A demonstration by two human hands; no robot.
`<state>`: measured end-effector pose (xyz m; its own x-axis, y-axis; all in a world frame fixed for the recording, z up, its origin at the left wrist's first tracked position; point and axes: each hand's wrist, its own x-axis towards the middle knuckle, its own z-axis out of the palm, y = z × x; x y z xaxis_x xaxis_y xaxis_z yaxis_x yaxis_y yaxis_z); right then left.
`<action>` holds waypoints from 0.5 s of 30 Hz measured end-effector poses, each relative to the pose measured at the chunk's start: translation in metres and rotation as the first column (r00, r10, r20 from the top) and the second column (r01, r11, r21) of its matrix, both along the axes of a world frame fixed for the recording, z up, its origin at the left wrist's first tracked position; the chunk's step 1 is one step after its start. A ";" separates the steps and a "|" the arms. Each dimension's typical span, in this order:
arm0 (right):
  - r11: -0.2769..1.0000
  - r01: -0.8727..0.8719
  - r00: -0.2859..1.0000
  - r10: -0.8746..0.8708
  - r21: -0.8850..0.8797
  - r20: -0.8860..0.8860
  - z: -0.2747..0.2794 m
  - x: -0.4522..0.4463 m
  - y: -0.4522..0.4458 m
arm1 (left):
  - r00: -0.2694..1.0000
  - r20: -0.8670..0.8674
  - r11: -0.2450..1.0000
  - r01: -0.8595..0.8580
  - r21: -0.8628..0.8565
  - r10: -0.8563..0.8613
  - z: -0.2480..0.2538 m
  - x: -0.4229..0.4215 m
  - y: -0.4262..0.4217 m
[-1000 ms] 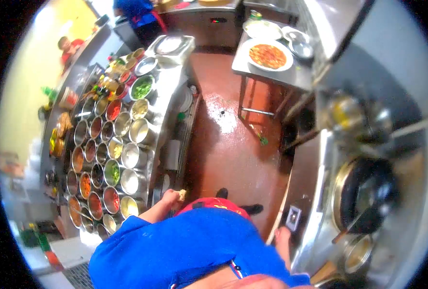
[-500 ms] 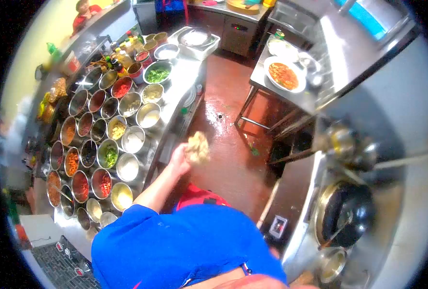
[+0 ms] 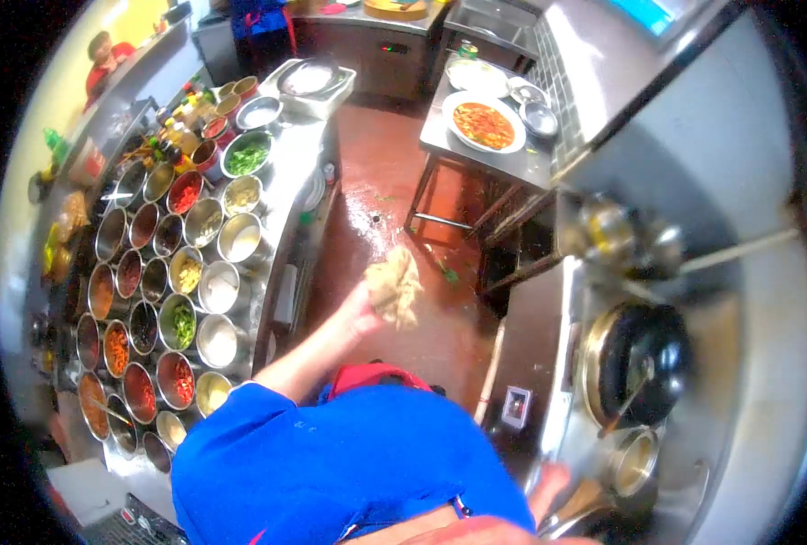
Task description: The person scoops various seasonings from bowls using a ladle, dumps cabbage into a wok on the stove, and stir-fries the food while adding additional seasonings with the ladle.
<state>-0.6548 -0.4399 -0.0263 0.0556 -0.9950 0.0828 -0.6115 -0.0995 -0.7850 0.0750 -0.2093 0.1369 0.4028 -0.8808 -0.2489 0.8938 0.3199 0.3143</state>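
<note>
In the head view, my left hand (image 3: 364,312) is closed round a crumpled beige cloth (image 3: 396,286), held out over the red floor between the counters. My right hand (image 3: 549,483) shows only in part at the lower right, by the stove edge; its fingers are too hidden to read. Just beside it is a brown brush-like thing (image 3: 585,504). A black wok (image 3: 658,363) sits on the stove further up, with a ladle (image 3: 629,400) resting in it. Below the wok stands a metal pot (image 3: 635,461).
Several steel tubs of chopped ingredients and seasonings fill the left counter (image 3: 281,173). A white bowl (image 3: 453,136) of red food stands on the steel side table (image 3: 535,168). Metal pans (image 3: 608,232) are at the right wall. A person in red (image 3: 104,68) is beyond the counter.
My left hand has moved a little right and down with the cloth. The view has turned, so the surroundings sit further left. My right hand has come into clearer sight by the stove.
</note>
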 end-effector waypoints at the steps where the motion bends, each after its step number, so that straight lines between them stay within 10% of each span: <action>1: 0.892 0.365 0.807 -0.446 0.267 0.388 0.030 0.015 -0.004 | 0.995 -0.051 0.995 0.084 0.052 -0.081 0.002 -0.019 0.000; 3: 0.881 0.322 0.630 -0.472 0.346 0.616 0.067 -0.001 -0.041 | 0.965 -0.184 0.980 0.196 0.045 -0.185 -0.020 -0.045 -0.012; 7: 0.876 0.481 0.852 -0.459 -0.030 0.251 0.130 0.027 -0.085 | 0.911 -0.172 0.924 0.383 0.011 -0.375 -0.069 -0.077 -0.034; 8: 0.907 0.317 0.929 -0.355 -0.278 -0.100 0.145 0.038 -0.080 | 0.901 -0.203 0.920 0.392 -0.001 -0.384 -0.068 -0.081 -0.034; 10: 0.975 0.202 0.894 -0.224 -0.098 -0.389 0.204 0.070 -0.080 | 0.847 -0.281 0.886 0.462 -0.030 -0.451 -0.056 -0.087 -0.034; 11: 0.922 0.119 0.884 -0.267 -0.369 -0.384 0.173 0.057 -0.093 | 0.907 -0.217 0.893 0.404 0.198 -0.362 -0.024 -0.099 -0.040; 13: 0.970 0.216 0.769 -0.239 -0.110 -0.592 0.214 0.100 -0.101 | 0.941 -0.105 0.863 0.338 0.376 -0.323 -0.008 -0.102 -0.057; 15: 0.957 0.207 0.806 -0.284 -0.202 -0.520 0.215 0.126 -0.104 | 0.942 -0.011 0.885 0.318 0.340 -0.334 0.018 -0.110 -0.081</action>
